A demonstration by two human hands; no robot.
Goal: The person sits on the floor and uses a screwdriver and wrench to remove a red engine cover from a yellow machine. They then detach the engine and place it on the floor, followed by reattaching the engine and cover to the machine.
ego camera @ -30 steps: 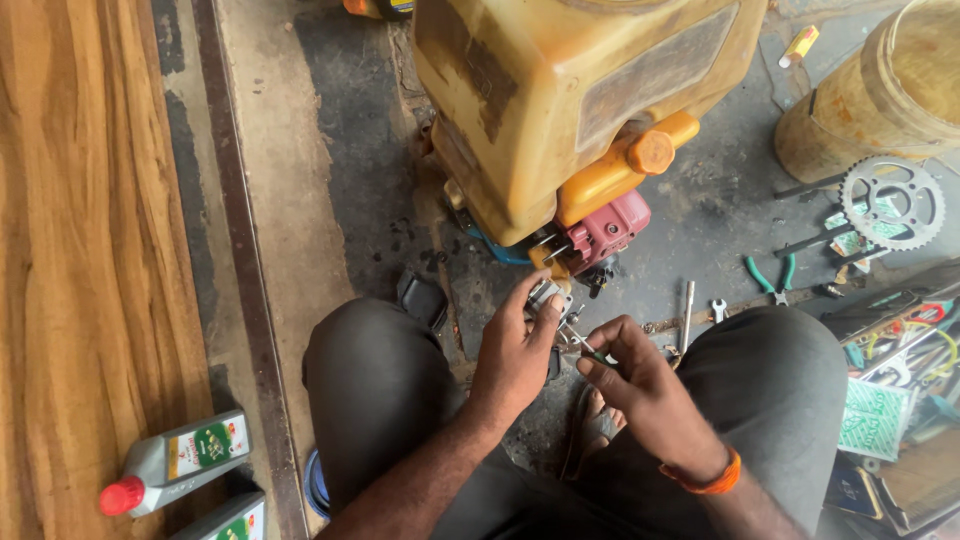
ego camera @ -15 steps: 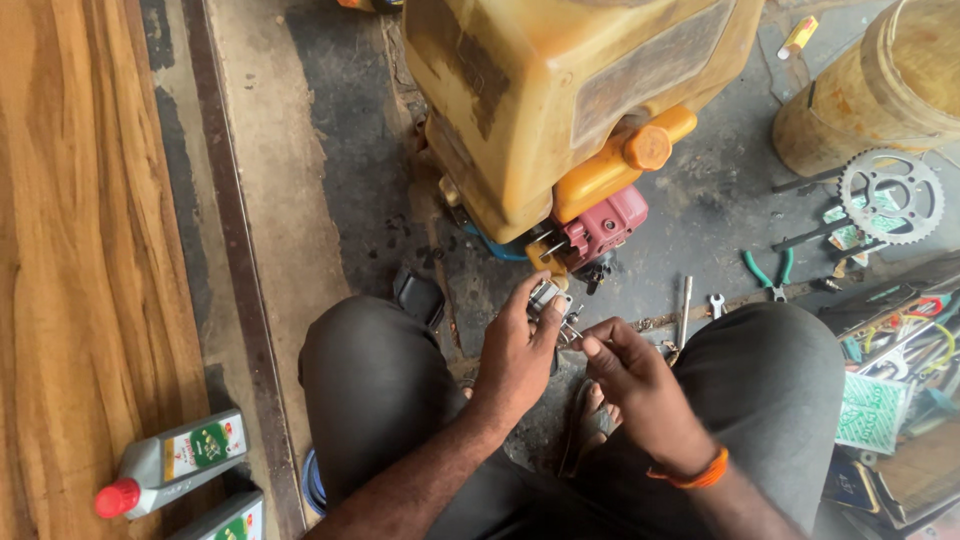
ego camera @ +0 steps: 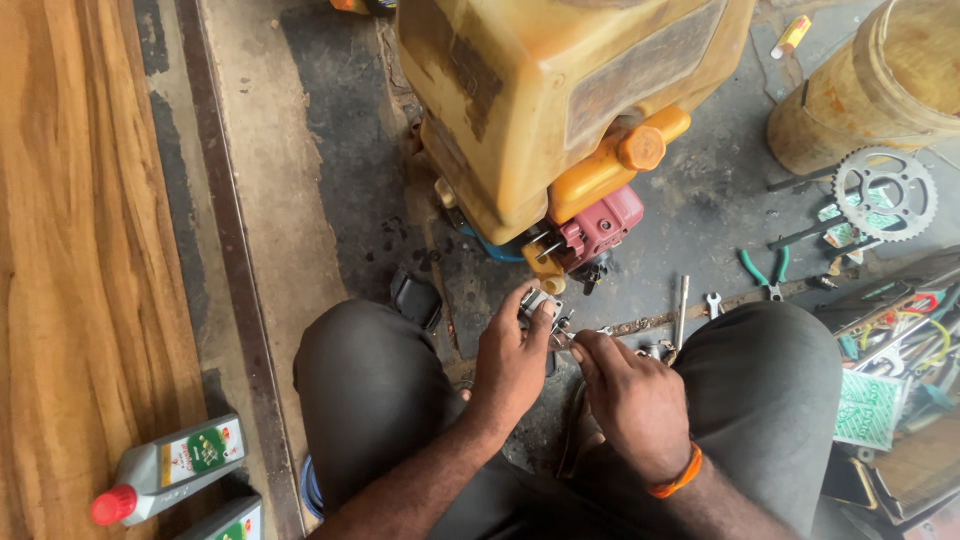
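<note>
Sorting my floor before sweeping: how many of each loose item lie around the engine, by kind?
Grey oil bottles: 2
Chain sprocket: 1
Green-handled pliers: 1
Small spanner: 1
Yellow bucket: 1
Total: 6

Soft, even daylight fills the scene, bright enough to show detail everywhere. Shadows are faint: a dim patch sits under the yellow tank [ego camera: 560, 90] and between the knees. A mild sheen lies on the tank's top and on the wood panel [ego camera: 80, 250]. The middle is sharp; the hands [ego camera: 515, 355] look slightly soft. Wide-angle bending curves the floor strip [ego camera: 225, 260] and stretches the edges.
</note>
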